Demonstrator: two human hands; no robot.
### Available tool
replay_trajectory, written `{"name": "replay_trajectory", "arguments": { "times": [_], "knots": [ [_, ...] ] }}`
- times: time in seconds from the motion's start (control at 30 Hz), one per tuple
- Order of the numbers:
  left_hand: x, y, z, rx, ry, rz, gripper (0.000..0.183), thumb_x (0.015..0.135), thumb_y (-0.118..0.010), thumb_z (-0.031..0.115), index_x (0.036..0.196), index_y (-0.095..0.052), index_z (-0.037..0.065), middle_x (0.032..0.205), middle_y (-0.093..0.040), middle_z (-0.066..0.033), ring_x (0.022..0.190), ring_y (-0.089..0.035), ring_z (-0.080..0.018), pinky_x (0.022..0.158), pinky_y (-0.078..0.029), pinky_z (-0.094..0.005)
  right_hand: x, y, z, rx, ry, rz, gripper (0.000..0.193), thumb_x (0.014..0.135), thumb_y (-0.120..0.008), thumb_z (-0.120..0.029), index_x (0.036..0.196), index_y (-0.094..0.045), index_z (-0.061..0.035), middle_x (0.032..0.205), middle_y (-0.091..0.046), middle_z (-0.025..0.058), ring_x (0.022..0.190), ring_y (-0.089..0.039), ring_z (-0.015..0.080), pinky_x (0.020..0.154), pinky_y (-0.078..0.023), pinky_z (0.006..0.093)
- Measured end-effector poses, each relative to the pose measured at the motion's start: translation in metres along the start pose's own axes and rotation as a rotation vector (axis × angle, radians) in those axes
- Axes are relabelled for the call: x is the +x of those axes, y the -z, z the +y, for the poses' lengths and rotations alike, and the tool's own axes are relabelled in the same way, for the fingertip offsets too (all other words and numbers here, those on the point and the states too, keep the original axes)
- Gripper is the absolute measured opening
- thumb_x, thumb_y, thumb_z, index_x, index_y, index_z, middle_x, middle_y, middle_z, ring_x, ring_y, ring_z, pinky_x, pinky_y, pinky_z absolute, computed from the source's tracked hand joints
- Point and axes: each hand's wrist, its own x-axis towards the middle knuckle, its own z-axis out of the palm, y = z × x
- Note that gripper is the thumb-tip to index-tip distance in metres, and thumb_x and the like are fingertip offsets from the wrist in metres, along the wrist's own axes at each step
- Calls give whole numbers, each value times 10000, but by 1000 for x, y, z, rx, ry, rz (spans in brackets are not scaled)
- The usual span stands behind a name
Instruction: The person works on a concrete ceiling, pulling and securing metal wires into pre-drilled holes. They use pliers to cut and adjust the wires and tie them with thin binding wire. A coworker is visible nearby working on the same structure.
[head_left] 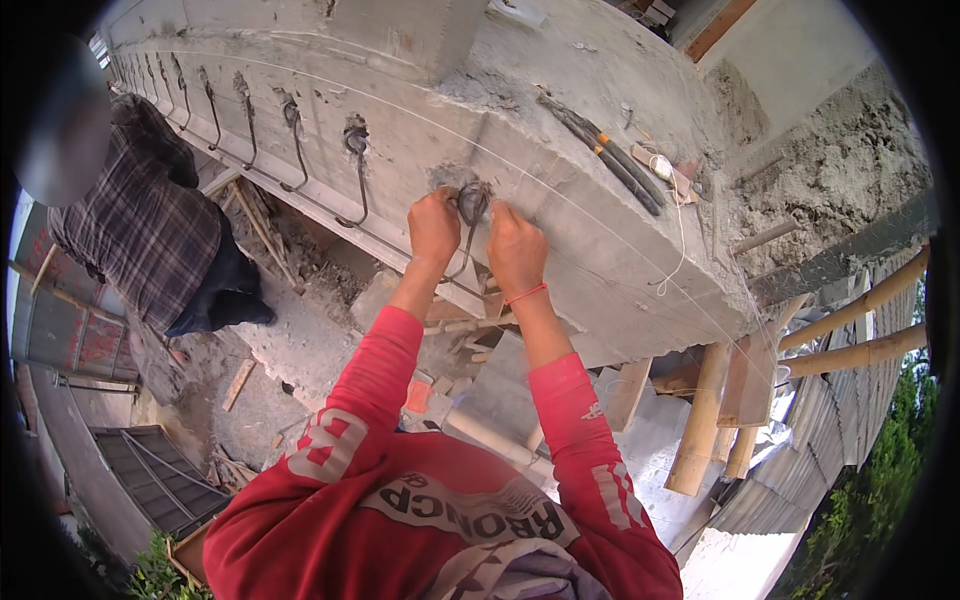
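My left hand (434,226) is closed at the left side of a dark wire loop (473,200), which sits at a rough hole in the concrete beam's side face. My right hand (517,248) pinches close to the loop's right side, a red band on its wrist. What lies within the fingers of either hand is hidden. A bent steel bar (468,250) runs down from the loop between my hands. Farther left along the beam (590,255), a similar hooked bar (361,180) hangs from another hole, with several more beyond it.
Long-handled cutters (600,150) lie on the beam's top beside a spool of white string (655,165). A taut string runs along the beam. Another person in a plaid shirt (150,220) bends at the left. Bamboo poles (705,420) and rubble are below; a steel beam (840,250) stands right.
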Motion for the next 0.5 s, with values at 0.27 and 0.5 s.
{"name": "replay_trajectory", "arguments": {
  "times": [0.27,0.5],
  "knots": [
    [15,4,-7,42,83,-105,218,873,-692,86,1035,-839,78,940,-776,-234,933,-753,-429,872,-594,-471,20,9,-6,12,-11,-48,163,963,-644,-70,1098,-734,-56,939,-761,182,822,-737,414,710,-580,511],
    [33,8,-8,-132,257,-212,269,869,-706,104,1092,-834,26,966,-815,-175,898,-784,-262,831,-590,-366,2,0,8,82,-49,-40,181,965,-650,-74,1124,-735,-65,979,-771,171,852,-744,403,746,-588,508]
  ]
}}
